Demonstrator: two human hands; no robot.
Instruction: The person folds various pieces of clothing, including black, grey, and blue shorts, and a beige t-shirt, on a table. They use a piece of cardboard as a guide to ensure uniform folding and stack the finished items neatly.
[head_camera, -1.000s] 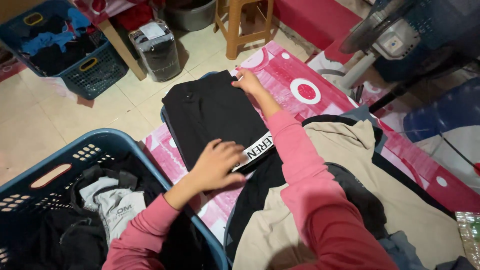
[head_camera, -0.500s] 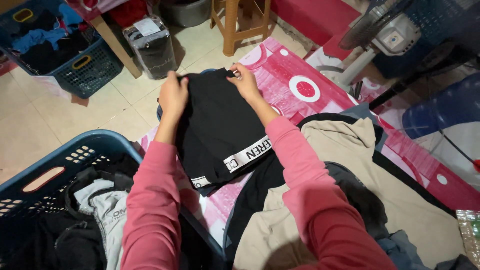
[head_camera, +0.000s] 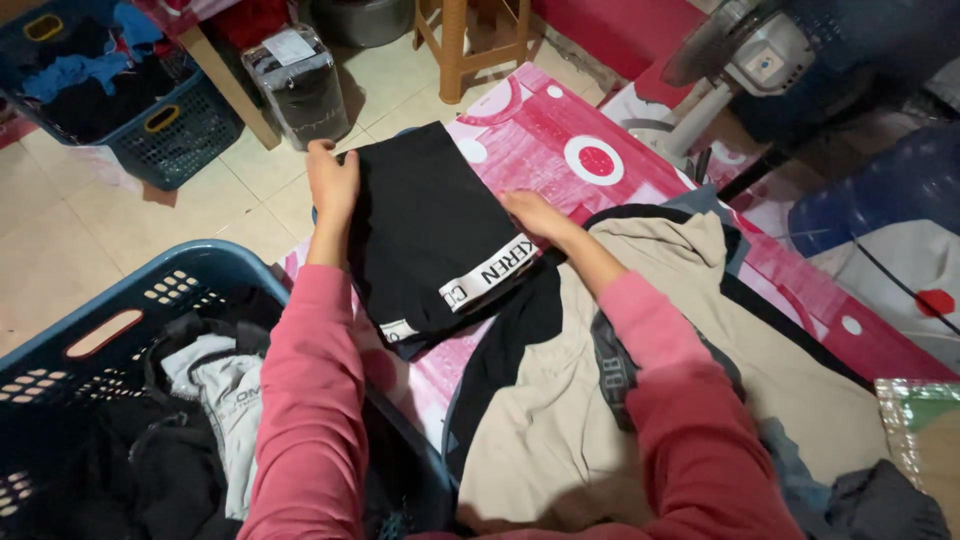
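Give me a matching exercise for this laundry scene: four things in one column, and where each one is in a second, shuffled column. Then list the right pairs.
Things:
1. left hand
2. right hand
3. beige garment
4. grey and white cloth

Places:
A. inside the near blue basket
B. on the far left edge of the folded black garment
C. spread on the mat under the right forearm
D. at the right edge of the folded black garment, by its white band

Pairs: 1-B, 2-D, 3-C, 4-A
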